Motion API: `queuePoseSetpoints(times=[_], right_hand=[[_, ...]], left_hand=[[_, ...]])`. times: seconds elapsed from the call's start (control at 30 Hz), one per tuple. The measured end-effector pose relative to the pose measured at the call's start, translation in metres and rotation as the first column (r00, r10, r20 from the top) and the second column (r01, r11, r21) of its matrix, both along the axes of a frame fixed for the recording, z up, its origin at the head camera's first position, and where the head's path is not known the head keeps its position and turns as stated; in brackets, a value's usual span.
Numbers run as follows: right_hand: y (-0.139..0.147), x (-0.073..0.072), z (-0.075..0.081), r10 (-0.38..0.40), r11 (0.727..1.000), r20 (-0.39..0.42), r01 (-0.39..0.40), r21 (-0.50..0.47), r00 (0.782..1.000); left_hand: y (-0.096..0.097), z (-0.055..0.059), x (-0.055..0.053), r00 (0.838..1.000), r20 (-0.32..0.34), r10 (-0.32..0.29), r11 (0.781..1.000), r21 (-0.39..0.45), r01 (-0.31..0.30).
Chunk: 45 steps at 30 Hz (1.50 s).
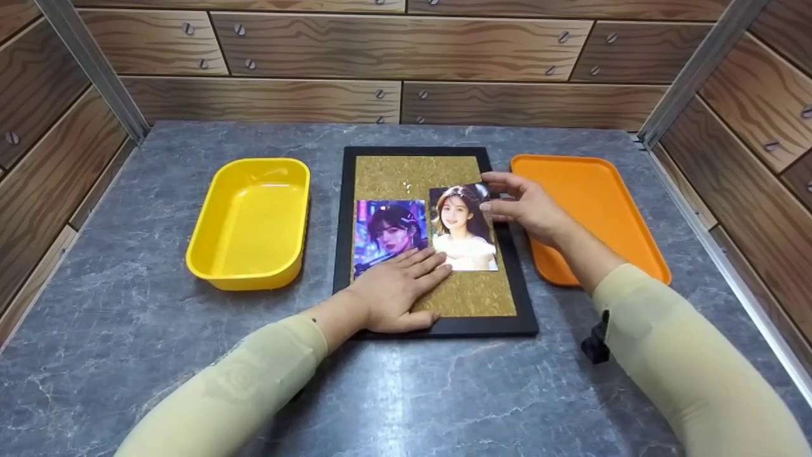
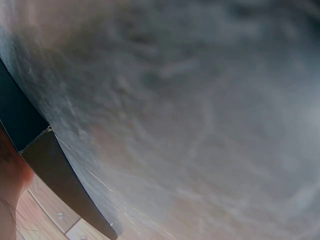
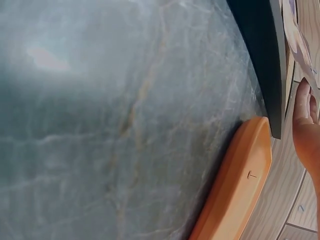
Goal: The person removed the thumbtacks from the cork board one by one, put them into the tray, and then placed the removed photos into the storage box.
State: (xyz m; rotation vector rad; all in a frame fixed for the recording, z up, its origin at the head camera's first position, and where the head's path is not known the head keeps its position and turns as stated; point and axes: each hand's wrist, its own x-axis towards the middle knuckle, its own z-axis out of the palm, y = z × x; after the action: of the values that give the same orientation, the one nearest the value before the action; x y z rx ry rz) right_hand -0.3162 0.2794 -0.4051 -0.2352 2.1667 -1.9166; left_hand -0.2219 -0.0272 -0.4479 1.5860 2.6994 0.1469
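A black-framed cork board (image 1: 415, 172) lies on the table between both hands. My left hand (image 1: 396, 289) rests flat on it, fingers spread over the lower part of a purple-and-blue portrait picture (image 1: 390, 222) and the lower left edge of a second picture. That second one, a photo of a long-haired person in white (image 1: 460, 247), sits just to the right. My right hand (image 1: 523, 206) pinches this photo by its upper right edge, thumb on its front. In the right wrist view the photo (image 3: 296, 37) stands up from the board, held at its edge by the fingers.
A yellow rectangular tub (image 1: 247, 222) stands left of the board. To the right an orange tray (image 1: 590, 209) lies close to the frame, under the right forearm. Several small shiny bits (image 1: 406, 186) sit on the cork above the pictures. Wood-patterned walls (image 1: 393, 47) enclose the table.
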Motion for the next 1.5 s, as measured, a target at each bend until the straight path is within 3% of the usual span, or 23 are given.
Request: queuePoseSetpoints(times=[0.2,0.93,1.27,1.5], right_hand=[[0.001,0.007,-0.002,0.027,0.999,-0.009,-0.027,0.039,1.000],[0.011,0.040,-0.008,0.121,0.992,0.005,-0.121,0.026,0.993],[0.011,0.053,-0.013,0.110,0.994,0.036,-0.111,0.023,0.993],[0.010,0.061,-0.018,0.152,0.988,0.013,-0.152,0.032,0.988]], left_hand=[[0.000,0.001,0.000,1.000,0.002,0.004,1.000,-0.008,-0.004],[0.000,0.003,-0.001,1.000,0.015,-0.001,1.000,-0.002,0.001],[0.000,0.002,-0.001,1.000,0.028,0.002,1.000,-0.012,-0.001],[-0.001,0.002,0.000,1.000,0.028,0.000,1.000,-0.012,0.000]])
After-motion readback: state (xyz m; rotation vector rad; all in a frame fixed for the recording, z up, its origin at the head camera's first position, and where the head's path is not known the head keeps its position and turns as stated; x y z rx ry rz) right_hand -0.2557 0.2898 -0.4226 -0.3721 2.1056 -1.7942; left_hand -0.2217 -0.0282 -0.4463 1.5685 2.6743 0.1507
